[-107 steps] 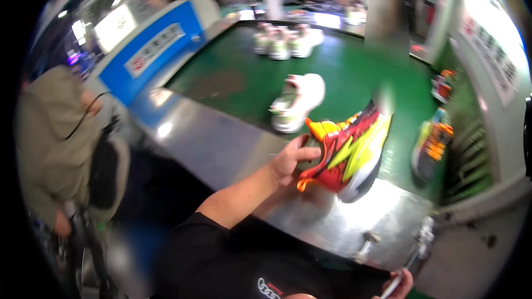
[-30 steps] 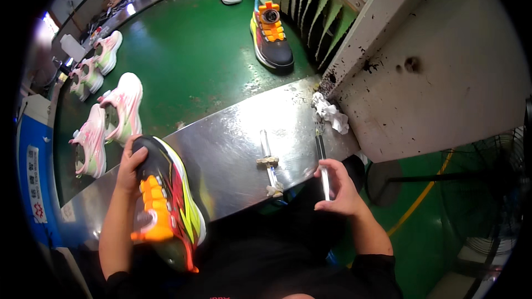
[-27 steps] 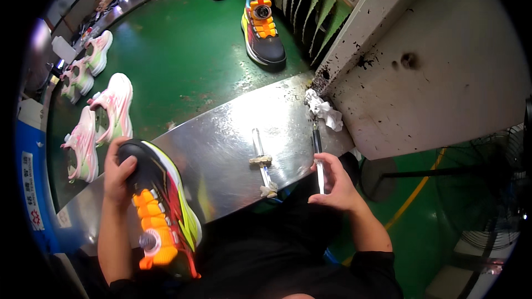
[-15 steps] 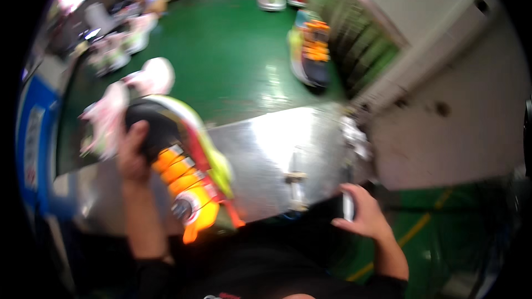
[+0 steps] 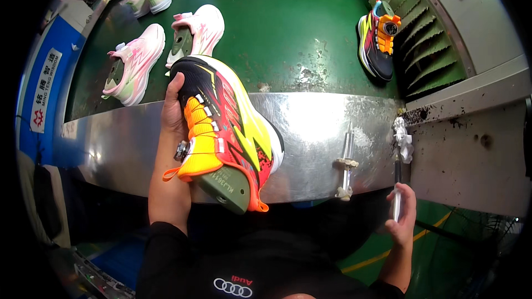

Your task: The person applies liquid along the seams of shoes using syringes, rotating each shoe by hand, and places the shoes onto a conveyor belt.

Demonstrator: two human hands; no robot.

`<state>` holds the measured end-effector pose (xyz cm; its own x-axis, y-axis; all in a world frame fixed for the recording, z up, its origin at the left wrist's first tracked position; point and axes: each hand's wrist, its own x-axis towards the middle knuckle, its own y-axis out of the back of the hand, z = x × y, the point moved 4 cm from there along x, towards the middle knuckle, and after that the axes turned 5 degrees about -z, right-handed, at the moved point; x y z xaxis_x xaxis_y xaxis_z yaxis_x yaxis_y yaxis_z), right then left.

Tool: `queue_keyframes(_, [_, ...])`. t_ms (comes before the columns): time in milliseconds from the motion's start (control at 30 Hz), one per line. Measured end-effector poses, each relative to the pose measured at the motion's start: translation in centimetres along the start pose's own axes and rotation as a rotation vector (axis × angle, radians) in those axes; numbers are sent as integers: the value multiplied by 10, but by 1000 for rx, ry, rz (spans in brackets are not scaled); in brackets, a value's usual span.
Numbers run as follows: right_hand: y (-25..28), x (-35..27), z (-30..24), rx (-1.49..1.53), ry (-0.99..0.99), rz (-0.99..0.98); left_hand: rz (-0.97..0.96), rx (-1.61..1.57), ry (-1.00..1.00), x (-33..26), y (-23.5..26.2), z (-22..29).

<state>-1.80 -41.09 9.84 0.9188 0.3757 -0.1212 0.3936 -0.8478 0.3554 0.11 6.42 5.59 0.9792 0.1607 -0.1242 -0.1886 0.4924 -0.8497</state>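
My left hand [image 5: 173, 108] grips a black, red and yellow sports shoe [image 5: 252, 127] by its toe end, thumb on the upper. The shoe is tilted, its heel toward me, above the metal ledge. It has orange lacing with a dial, and a dark green shoe last [image 5: 224, 191] fills its opening. At the ledge's right end, my right hand [image 5: 407, 213] is closed round a slim tool [image 5: 397, 205] with a white handle and a dark end. That end points away from me, close to a crumpled white wad [image 5: 403, 139].
A syringe [image 5: 347, 152] with crusted residue lies on the metal ledge [image 5: 310, 119]. Beyond is a green belt [image 5: 260, 27], carrying pink-and-white shoes [image 5: 138, 66] at left and a matching black shoe [image 5: 377, 44] at right, beside a strip-curtained machine opening [image 5: 435, 50]. A grey panel [image 5: 460, 160] borders the right.
My view has swung, shifting the scene within it, and is sharper now. Both hands keep their holds. The tool's dark end now shows near the white wad.
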Motion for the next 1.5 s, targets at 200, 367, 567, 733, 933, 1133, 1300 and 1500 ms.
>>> queue_keyframes(200, [-9,-4,12,71,-62,-29,-6,-2,10,6,-3,-1])
queue_keyframes(367, [-9,-6,8,-6,-91,-89,-4,-13,-24,6,0,-1])
queue_keyframes(567, [-17,-16,-31,339,61,-70,-31,67,-17,-1,-4,0])
queue_keyframes(733, [-44,15,-87,661,297,-247,-204,284,-226,-14,-33,7])
queue_keyframes(933, [-91,56,-158,910,482,-662,-275,303,-253,-41,-43,12])
queue_keyframes(1133, [-137,75,-190,880,477,-779,-376,450,-237,-45,-47,7])
queue_keyframes(1300, [-156,82,-185,806,453,-786,-442,506,-312,-56,-53,14])
queue_keyframes(1500, [-162,87,-184,806,485,-828,-460,551,-322,-56,-54,14])
